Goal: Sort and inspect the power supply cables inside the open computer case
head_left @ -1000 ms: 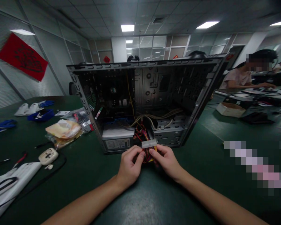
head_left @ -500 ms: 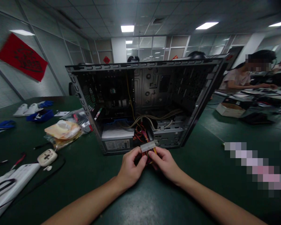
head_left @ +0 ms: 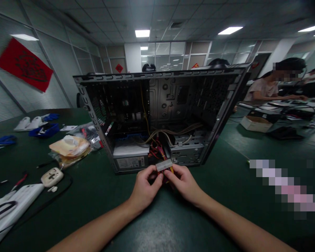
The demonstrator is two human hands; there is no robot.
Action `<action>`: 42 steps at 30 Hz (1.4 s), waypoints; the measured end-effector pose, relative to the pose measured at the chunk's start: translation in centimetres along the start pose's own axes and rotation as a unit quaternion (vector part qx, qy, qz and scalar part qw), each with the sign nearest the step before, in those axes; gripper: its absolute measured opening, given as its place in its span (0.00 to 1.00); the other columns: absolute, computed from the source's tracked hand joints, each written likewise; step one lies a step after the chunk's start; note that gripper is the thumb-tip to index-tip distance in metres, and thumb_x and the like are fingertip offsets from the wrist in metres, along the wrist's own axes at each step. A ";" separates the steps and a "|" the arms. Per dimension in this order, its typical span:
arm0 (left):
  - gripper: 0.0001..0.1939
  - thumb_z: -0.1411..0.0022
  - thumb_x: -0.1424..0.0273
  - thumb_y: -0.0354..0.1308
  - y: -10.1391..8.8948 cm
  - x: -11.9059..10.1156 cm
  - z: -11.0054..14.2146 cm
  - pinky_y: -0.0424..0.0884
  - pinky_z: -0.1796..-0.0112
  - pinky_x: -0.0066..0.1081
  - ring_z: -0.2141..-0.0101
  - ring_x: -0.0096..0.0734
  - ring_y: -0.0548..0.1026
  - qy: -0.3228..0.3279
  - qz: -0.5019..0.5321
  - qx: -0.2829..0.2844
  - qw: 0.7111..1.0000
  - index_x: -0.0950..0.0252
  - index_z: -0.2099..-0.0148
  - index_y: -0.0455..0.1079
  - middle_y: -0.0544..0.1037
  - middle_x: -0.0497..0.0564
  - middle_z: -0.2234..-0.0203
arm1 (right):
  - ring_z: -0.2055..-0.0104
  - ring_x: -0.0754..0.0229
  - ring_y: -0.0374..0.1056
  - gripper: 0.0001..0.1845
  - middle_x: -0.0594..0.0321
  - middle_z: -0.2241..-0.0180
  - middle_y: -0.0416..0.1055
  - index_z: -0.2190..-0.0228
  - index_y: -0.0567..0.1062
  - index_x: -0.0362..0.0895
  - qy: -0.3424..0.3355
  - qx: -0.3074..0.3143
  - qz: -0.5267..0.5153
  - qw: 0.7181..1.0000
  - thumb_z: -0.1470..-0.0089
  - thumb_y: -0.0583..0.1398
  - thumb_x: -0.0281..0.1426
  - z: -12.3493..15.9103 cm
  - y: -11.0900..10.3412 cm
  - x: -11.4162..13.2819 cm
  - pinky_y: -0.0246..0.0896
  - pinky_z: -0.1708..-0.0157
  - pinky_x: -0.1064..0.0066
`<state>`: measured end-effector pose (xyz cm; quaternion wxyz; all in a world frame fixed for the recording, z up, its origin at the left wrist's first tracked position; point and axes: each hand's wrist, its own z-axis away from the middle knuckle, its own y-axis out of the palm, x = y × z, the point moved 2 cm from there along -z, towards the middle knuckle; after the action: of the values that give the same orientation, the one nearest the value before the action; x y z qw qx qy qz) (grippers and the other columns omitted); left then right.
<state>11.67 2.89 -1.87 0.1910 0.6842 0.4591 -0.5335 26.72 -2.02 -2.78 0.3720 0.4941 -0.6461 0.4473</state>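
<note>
One label (head_left: 131, 162), ctr-low, has print too small to read; red sign (head_left: 25, 65), upper L, has dark marks. Open PC case (head_left: 215, 140), mid pic, is holey metal. White plug (head_left: 164, 165), low ctr, is long & blocky w/ red & yel. wires (head_left: 161, 152). L hand (head_left: 144, 187) & R hand (head_left: 187, 183) have fingertips clamped on it.

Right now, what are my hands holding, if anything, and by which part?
Both hands, left and right, hold a wide pale plug, pinched near its two ends, where the coloured wires come out.

Green table (head_left: 157, 224), glass partitions (head_left: 76, 56), ceiling lights (head_left: 142, 33)
</note>
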 end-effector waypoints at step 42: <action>0.11 0.35 0.64 0.53 -1.0 0.1 -0.5 0.64 0.74 0.23 0.75 0.26 0.67 -0.015 -0.011 0.031 0.999 0.67 0.65 0.67 0.69 0.46 0.75 | 0.79 0.64 0.62 0.22 0.65 0.81 0.66 0.74 0.76 0.41 0.003 -0.014 0.018 1.000 0.39 0.56 0.45 0.2 0.1 0.2 0.58 0.76 0.73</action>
<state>11.11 3.80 -1.59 0.1712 0.6763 0.4471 -0.5598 26.52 -2.24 -2.65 0.3731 0.4758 -0.6596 0.4464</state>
